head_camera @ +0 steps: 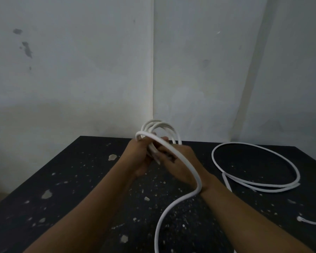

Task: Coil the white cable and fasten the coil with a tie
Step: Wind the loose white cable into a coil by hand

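White cable (181,162) stood as a small bundle of loops above the black table (77,179), near the middle of its far edge, the left hand (140,157) wrapped around the gathered turns and the right hand (179,165) pinching them from the other side. It looked light but springy — the loops fanned apart (a stiffish jacket, I judged) — so the crossing point seemed the place to grip. Loose slack trailed off the near edge, and more white loops (255,167) lay by the right edge.

The white cable (179,161) is partly coiled into several upright loops held above the worktop (80,179); its loose length lies on the worktop in a wide ring at right.
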